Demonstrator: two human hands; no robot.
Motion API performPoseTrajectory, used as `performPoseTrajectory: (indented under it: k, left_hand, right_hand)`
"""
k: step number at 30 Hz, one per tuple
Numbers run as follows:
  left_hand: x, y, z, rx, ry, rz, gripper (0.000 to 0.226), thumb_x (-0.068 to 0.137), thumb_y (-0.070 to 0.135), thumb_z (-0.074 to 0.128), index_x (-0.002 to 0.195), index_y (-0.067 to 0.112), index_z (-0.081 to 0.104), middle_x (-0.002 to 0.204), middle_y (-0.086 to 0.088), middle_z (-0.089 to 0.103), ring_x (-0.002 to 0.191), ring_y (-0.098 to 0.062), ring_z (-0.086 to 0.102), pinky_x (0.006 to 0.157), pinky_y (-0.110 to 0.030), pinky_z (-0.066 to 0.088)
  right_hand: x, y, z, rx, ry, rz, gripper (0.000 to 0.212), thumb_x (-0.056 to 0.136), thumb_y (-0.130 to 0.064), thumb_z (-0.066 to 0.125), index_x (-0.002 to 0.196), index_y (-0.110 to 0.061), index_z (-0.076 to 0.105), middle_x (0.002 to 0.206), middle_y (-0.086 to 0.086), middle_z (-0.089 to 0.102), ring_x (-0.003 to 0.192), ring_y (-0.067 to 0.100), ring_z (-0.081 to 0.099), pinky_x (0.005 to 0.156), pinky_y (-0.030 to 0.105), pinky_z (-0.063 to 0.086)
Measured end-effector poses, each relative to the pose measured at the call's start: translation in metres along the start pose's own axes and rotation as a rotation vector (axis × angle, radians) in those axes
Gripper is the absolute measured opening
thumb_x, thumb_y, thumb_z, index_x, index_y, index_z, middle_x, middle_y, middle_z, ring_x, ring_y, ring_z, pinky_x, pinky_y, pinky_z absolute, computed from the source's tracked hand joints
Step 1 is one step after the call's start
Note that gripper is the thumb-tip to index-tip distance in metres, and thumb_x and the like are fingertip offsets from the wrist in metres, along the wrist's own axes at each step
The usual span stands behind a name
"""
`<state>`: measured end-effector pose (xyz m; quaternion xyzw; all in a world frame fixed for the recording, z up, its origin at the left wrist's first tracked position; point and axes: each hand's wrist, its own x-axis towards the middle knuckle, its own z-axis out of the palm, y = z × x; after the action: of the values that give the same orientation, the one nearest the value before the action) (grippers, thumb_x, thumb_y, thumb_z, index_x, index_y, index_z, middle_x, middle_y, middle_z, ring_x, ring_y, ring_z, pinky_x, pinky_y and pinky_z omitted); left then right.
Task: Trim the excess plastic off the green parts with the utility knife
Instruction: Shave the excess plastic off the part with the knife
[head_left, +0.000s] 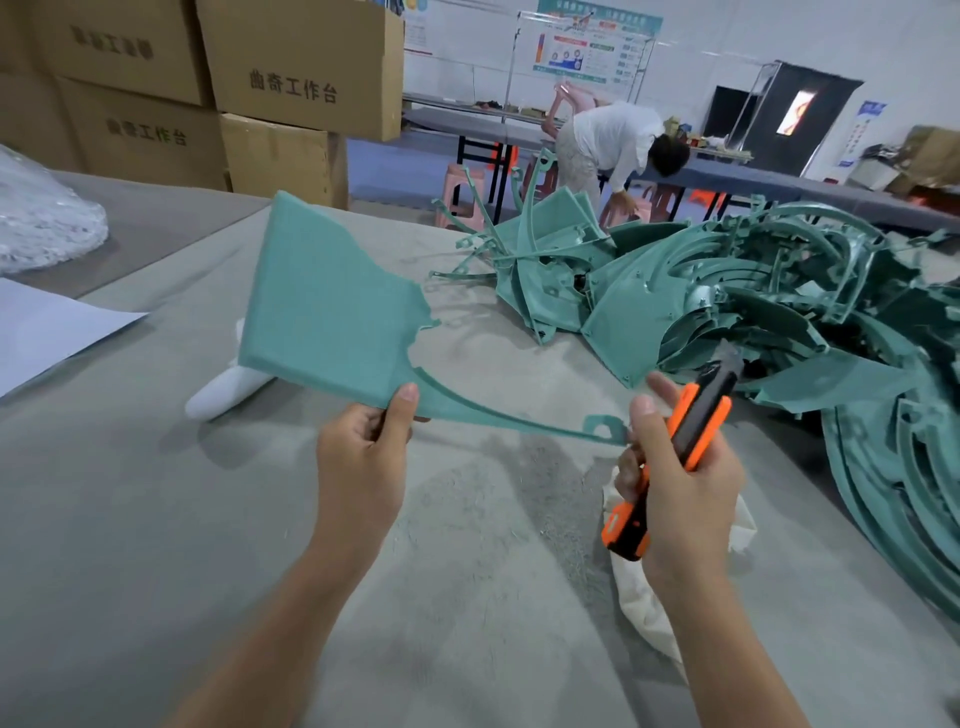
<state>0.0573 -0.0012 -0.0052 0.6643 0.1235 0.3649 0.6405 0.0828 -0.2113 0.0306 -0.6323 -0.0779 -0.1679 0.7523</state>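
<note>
Step in hand looks like positioning, not cutting. Left hand (363, 457) pinches the green part (332, 306) at its lower edge, thumb on top, holding it up over the table (467, 597), centre-left of view. Right hand (675, 478) is wrapped round the utility knife (698, 426), blade aimed at 1 o'clock and off the plastic. The part's thin curved arm ends in a tab right by the right thumb. The ragged edge at the panel's 3 o'clock is probably the flash.

The next move calls for the blade on that edge, cutting away from the left fingers. The thin arm will likely flex.

Around:
- pile of green parts (727, 312) at 2 o'clock, crowding the knife tip
- white cloth (639, 597) under the right wrist
- paper sheet (47, 332) at 9
- cardboard boxes (291, 78) at 11
</note>
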Motion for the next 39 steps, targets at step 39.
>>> performPoseTrajectory:
  k: [39]
  left_hand:
    - [0.000, 0.006, 0.003, -0.291, -0.181, -0.238, 0.028, 0.095, 0.018, 0.059, 0.071, 0.004, 0.062, 0.056, -0.002, 0.055, 0.048, -0.012, 0.051, 0.044, -0.022, 0.043]
  right_hand:
    - [0.008, 0.029, -0.019, -1.031, -0.053, -0.135, 0.024, 0.087, -0.003, 0.061, 0.107, -0.011, 0.072, 0.097, 0.000, 0.067, 0.105, 0.033, 0.058, 0.079, 0.032, 0.039]
